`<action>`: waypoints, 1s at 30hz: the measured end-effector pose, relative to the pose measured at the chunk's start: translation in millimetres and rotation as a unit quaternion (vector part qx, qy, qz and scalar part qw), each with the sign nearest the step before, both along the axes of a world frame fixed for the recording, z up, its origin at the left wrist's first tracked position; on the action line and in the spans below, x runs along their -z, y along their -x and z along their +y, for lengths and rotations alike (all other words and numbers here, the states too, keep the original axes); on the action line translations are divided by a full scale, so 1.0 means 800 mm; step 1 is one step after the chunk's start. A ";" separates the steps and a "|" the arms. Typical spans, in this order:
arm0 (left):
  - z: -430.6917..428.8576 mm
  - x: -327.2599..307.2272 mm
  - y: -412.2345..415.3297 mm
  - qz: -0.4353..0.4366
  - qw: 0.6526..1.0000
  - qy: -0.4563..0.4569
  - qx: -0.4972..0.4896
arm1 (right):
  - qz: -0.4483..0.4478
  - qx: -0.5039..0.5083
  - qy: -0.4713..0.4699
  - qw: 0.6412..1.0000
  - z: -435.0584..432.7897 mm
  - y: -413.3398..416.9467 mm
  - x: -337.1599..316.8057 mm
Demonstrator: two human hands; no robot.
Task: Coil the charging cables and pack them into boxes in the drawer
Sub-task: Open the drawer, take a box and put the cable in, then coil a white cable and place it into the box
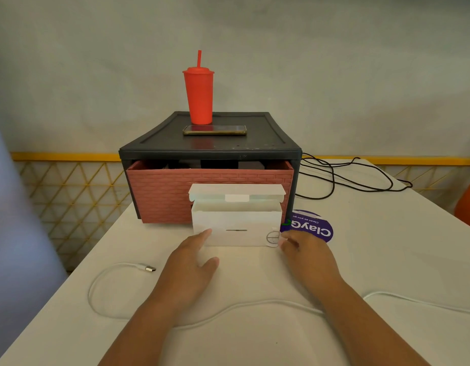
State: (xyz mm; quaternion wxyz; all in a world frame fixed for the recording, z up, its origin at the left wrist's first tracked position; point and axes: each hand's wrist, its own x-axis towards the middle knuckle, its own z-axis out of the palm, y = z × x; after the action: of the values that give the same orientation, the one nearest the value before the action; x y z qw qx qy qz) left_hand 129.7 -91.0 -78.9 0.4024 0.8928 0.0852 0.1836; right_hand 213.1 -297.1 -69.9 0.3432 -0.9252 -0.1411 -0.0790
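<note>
Left hand (191, 262) and right hand (307, 253), fingers extended, touch crosswise white box (236, 225) ends.

The left hand (194, 257) reaches forward palm down, fingers straight. The right hand (305, 249) reaches alongside, its fingers seemingly loosely curled.

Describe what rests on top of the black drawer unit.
A red cup with lid and straw stands upright on the black drawer unit; a phone lies flat just in front of it. What lies under either is hidden.
</note>
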 end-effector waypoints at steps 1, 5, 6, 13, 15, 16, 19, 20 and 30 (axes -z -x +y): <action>0.002 0.000 -0.001 -0.002 1.000 -0.001 -0.002 | -0.007 -0.013 0.007 1.000 0.002 0.006 -0.005; 0.002 -0.002 -0.001 0.006 1.000 -0.008 0.000 | 0.086 -0.253 0.031 0.963 0.023 0.047 -0.024; 0.001 -0.003 0.000 0.011 1.000 -0.007 0.005 | 0.101 -0.302 0.075 0.945 0.031 0.057 -0.023; -0.009 -0.019 0.012 0.020 0.990 0.116 0.084 | -0.033 -0.188 0.069 0.979 0.017 0.042 -0.025; -0.010 -0.024 0.016 0.027 0.982 0.146 0.115 | -0.058 -0.095 -0.012 0.994 -0.003 0.032 -0.032; -0.010 -0.025 0.016 0.035 0.983 0.132 0.125 | -0.077 -0.051 -0.044 0.995 -0.012 0.028 -0.034; -0.006 -0.025 0.016 0.051 0.988 0.092 0.117 | -0.109 0.057 -0.146 0.982 -0.037 0.016 -0.038; -0.003 -0.027 0.016 0.041 0.988 0.093 0.115 | -0.111 0.086 -0.171 0.975 -0.044 0.013 -0.039; 0.033 -0.065 0.029 -0.131 0.752 0.628 0.155 | -0.049 0.023 0.030 0.998 -0.070 -0.006 -0.016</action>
State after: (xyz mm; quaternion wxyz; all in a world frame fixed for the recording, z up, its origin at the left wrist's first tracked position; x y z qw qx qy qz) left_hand 106.4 -65.0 -27.0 0.9024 0.4075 -0.0115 0.1395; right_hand 217.7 -353.1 -57.0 0.3058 -0.9331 -0.1392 -0.1280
